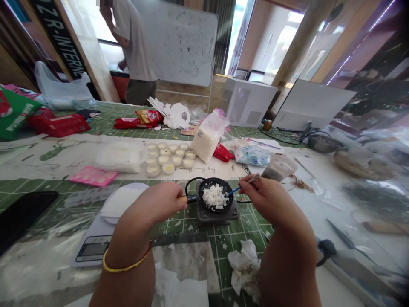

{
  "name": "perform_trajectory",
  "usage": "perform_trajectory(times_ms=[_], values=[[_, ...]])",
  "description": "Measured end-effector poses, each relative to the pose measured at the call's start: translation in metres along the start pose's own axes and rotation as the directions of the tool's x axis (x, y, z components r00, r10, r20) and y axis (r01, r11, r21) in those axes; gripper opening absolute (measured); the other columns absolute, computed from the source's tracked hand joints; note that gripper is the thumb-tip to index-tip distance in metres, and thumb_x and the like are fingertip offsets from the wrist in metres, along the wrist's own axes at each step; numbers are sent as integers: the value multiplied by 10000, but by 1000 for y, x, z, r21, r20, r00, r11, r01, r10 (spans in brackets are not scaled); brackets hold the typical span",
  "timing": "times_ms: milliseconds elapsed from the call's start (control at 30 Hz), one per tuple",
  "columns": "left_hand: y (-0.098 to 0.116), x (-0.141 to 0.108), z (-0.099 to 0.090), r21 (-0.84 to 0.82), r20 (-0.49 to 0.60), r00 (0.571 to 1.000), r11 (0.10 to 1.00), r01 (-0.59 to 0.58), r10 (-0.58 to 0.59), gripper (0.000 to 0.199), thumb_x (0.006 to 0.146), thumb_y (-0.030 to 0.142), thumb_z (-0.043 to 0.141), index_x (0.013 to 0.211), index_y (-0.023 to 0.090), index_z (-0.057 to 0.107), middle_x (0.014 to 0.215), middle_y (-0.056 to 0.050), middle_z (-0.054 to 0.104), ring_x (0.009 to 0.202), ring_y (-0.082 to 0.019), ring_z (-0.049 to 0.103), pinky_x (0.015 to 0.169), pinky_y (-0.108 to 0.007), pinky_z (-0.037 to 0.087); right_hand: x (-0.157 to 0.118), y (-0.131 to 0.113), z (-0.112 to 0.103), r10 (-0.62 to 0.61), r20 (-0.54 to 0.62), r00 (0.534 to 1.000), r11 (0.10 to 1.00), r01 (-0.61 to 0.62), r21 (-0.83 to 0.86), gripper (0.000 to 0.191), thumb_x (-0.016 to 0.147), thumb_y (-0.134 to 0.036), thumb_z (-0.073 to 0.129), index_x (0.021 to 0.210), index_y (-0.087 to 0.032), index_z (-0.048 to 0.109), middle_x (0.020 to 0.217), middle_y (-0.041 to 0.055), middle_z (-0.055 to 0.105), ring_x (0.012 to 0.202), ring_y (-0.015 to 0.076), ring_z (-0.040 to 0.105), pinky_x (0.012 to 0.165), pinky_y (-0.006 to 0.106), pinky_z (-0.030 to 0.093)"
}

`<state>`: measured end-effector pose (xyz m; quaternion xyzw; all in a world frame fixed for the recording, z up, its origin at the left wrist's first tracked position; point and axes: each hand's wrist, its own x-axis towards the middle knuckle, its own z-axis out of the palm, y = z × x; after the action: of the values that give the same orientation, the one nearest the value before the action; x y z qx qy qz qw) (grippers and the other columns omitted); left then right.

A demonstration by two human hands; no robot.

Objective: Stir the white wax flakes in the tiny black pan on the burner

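A small black pan point(232, 206) sits on a dark square burner point(217, 216) in the middle of the table. White crumbly chunks point(216, 196) fill most of the pan. My left hand point(171, 197), at the pan's left, is closed around its handle point(191, 198). On the right side my right hand point(255, 187) pinches a thin blue stick point(235, 190), whose tip touches the chunks near the pan's right edge.
Behind the pan stand several small cups point(164, 159) and a bag of white pellets point(206, 138). A scale point(92, 251) lies left, crumpled tissue point(244, 264) near my right forearm, a clear tub point(279, 167) at right. A person point(137, 47) stands beyond the table.
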<state>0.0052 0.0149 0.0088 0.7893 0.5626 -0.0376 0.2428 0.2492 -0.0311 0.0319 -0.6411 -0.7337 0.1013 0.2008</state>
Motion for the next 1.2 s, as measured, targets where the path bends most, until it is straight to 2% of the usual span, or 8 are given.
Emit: perform_trajectory(times_ms=[267, 367, 433, 533, 667, 800, 967, 1200], values=[[0, 0, 0, -6, -1, 1000, 1000, -2, 2, 256, 714, 396, 456, 678, 192, 606, 631, -21, 595, 564, -131, 499, 507, -237, 277, -4, -4, 0, -45, 34, 998, 999, 46, -23, 323, 877, -356, 357, 731, -195, 596, 713, 28, 636, 657, 154, 570, 609, 277, 388], [0, 0, 0, 11, 1, 1000, 1000, -11, 11, 269, 723, 401, 444, 678, 192, 609, 633, -22, 598, 563, -129, 494, 506, -238, 273, -6, -8, 1, -113, 119, 986, 993, 109, 40, 290, 879, -341, 367, 780, -208, 605, 808, 16, 651, 721, 145, 587, 661, 267, 404], [1, 0, 0, 23, -3, 1000, 1000, -13, 13, 282, 728, 408, 437, 674, 191, 609, 639, -22, 597, 565, -129, 495, 501, -240, 267, -6, -10, 1, -137, 104, 985, 988, 129, 85, 275, 881, -334, 371, 807, -215, 608, 844, 5, 654, 760, 140, 593, 692, 260, 409], [0, 1, 1, 37, -5, 1000, 999, -6, 6, 287, 725, 420, 440, 671, 194, 607, 642, -18, 594, 568, -132, 503, 488, -242, 255, -7, -11, 0, -114, 57, 992, 989, 108, 100, 286, 886, -342, 365, 793, -209, 600, 805, 5, 650, 726, 136, 588, 672, 259, 411], [-2, 3, 2, 41, 8, 1000, 999, -5, 5, 282, 721, 424, 444, 687, 198, 609, 648, -17, 600, 570, -132, 507, 485, -246, 248, -6, -11, 0, -145, 111, 983, 985, 134, 106, 288, 883, -340, 367, 781, -198, 596, 825, 25, 648, 725, 146, 582, 669, 270, 407], [-3, 4, 2, 57, 1, 1000, 998, -11, 11, 291, 730, 426, 430, 682, 199, 606, 647, -20, 604, 562, -135, 503, 481, -250, 248, -5, -13, 3, -107, 73, 992, 991, 100, 85, 294, 885, -342, 358, 781, -202, 595, 805, 23, 646, 730, 152, 576, 670, 276, 402], [-1, 3, 1, 62, -12, 1000, 998, -7, 8, 272, 716, 417, 449, 663, 194, 594, 655, -23, 604, 575, -142, 515, 479, -249, 252, -6, -16, 4, -158, 91, 983, 984, 149, 98, 272, 882, -334, 369, 781, -201, 583, 822, 19, 645, 736, 142, 578, 672, 261, 400], [-1, 2, 1, 23, 0, 1000, 1000, -14, 14, 282, 721, 423, 448, 685, 191, 604, 655, -26, 610, 589, -137, 524, 494, -244, 262, -7, -13, 3, -96, 75, 993, 993, 91, 73, 292, 883, -352, 360, 762, -200, 578, 783, 22, 634, 704, 145, 567, 648, 268, 387]])
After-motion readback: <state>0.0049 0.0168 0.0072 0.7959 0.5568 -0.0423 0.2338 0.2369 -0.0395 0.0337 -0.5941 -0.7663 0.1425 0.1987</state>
